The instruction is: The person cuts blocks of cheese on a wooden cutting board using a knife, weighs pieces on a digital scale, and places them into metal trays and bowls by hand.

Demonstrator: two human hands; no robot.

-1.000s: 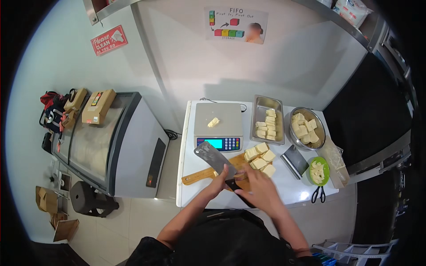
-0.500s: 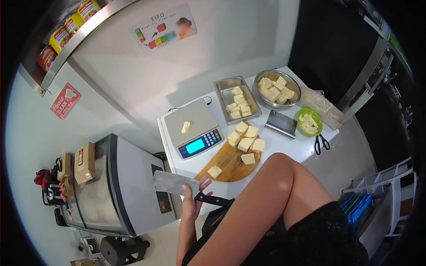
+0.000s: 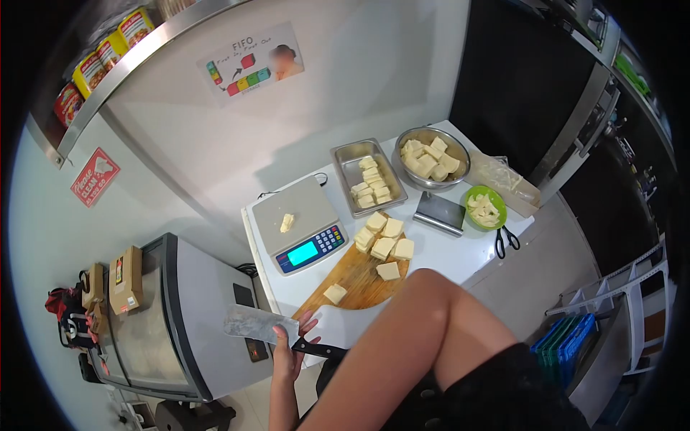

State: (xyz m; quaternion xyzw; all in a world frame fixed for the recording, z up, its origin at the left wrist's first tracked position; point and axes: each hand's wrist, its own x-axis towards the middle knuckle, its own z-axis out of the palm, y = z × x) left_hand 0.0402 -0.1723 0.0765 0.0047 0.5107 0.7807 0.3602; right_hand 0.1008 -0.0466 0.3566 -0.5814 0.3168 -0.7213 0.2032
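Observation:
My left hand [image 3: 288, 346] grips a cleaver [image 3: 260, 325] where its blade meets the black handle, thumb on the near face and fingers behind. The wide blade points left, past the table's front edge. A bare bent arm [image 3: 402, 337] crosses the foreground and covers the handle's end; my right hand is out of view. Beyond the cleaver lies a wooden cutting board [image 3: 327, 291] with one pale yellow block [image 3: 334, 293] by itself and several more blocks [image 3: 384, 248] grouped at its far end. A small piece [image 3: 287, 223] rests on the digital scale [image 3: 298, 205].
Behind the board stand a metal pan [image 3: 345, 172] and a steel bowl [image 3: 463, 172], both holding blocks. A bench scraper [image 3: 438, 214], a green bowl [image 3: 498, 221] of scraps and black scissors [image 3: 506, 243] are at the right. A chest freezer [image 3: 205, 316] stands left of the table [image 3: 287, 287].
The camera view has shifted, so the table and its contents appear lower and further left. The cleaver remains in my left hand, and the blocks keep their places.

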